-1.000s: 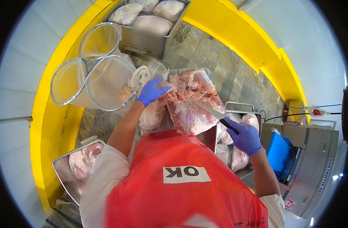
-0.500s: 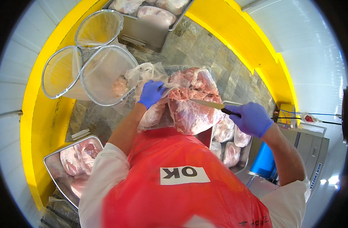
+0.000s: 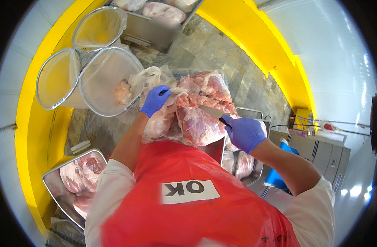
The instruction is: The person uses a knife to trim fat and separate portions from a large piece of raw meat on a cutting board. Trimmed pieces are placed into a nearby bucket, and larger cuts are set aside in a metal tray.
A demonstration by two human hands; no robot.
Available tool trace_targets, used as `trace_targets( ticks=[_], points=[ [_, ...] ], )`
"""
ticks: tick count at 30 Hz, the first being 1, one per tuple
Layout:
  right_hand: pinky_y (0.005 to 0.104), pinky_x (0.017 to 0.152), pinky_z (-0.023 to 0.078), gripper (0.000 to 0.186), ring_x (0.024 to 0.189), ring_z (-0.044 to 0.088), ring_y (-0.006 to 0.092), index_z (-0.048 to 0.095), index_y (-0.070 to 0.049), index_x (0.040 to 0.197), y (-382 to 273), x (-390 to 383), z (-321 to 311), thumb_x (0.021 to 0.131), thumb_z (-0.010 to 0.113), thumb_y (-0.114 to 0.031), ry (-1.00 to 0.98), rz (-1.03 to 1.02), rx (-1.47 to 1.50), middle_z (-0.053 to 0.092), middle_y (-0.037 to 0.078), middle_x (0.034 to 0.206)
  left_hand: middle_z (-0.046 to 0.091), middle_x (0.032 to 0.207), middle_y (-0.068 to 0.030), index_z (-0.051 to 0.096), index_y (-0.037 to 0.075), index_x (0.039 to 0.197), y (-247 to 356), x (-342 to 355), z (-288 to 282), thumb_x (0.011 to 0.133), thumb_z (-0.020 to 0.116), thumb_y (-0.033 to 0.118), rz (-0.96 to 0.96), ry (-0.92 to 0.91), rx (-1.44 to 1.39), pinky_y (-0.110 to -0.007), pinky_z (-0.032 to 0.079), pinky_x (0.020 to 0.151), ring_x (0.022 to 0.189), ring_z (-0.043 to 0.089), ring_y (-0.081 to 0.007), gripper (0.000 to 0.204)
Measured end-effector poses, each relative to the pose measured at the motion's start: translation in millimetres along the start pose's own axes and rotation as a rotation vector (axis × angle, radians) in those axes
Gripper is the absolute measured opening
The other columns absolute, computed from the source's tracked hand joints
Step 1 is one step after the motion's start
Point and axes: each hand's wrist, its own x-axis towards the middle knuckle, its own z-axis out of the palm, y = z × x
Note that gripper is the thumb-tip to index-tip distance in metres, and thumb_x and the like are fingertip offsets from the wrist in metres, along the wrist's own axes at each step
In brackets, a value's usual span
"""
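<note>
My right hand point(image 3: 247, 132), in a blue glove, is closed round the black handle of a knife point(image 3: 212, 111). Its blade lies along a cut across a large piece of raw meat point(image 3: 200, 128), with pink flesh and pale fat along the cut. Part of the blade is hidden by the meat. At the far left of this piece my gloved left hand point(image 3: 156, 101) is closed, and a small black object point(image 3: 163, 92) pokes out of the fist. A pale strip of fat or membrane stretches between that hand and the meat. Another meat piece point(image 3: 157, 125) lies below my left hand.
Three hoops with clear bags point(image 3: 128, 92) stand at the left, the nearest holding pale scraps. Metal tubs of meat stand at the lower left point(image 3: 56, 201), at the top point(image 3: 147, 35) and right of the work spot point(image 3: 258, 171). Clear plastic point(image 3: 166, 74) lies beyond my left hand.
My right hand has moved left and slightly down, bringing the knife deeper along the cut, so less blade shows. The whole view has shifted slightly; my left hand stays beside the meat.
</note>
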Motion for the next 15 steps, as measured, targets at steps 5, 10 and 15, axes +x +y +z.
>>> trace_targets(
  ticks=[5, 10, 15],
  points=[
    [0.0538, 0.061, 0.058, 0.037, 0.07, 0.073, 0.0404, 0.062, -0.025, 0.141, 8, -32, 82, 0.104, 0.062, -0.031, 0.251, 0.12, 0.14, 0.073, 0.018, 0.082, 0.074, 0.089, -0.0122, 0.075, 0.002, 0.105, 0, 14, -8, 0.098, 0.073, 0.019, 0.0, -0.033, -0.03, -0.034, 0.055, 0.075, 0.077, 0.065, -0.0175, 0.019],
    [0.0499, 0.052, 0.056, 0.05, 0.06, 0.071, 0.0367, 0.057, -0.031, 0.151, 14, -39, 147, 0.102, 0.066, -0.036, 0.489, 0.125, 0.147, 0.07, 0.017, 0.078, 0.076, 0.094, -0.0103, 0.076, 0.001, 0.107, -2, 16, -13, 0.099, 0.073, 0.019, -0.101, -0.034, 0.0, -0.034, 0.055, 0.079, 0.082, 0.067, -0.0162, 0.02],
    [0.0484, 0.047, 0.054, 0.054, 0.056, 0.069, 0.0353, 0.055, -0.033, 0.153, 9, -44, 175, 0.101, 0.068, -0.037, 0.614, 0.129, 0.156, 0.07, 0.017, 0.078, 0.077, 0.097, -0.0097, 0.076, 0.0, 0.109, 5, 17, -12, 0.1, 0.072, 0.018, -0.125, -0.046, 0.051, -0.033, 0.055, 0.081, 0.085, 0.068, -0.0161, 0.021]
  ],
)
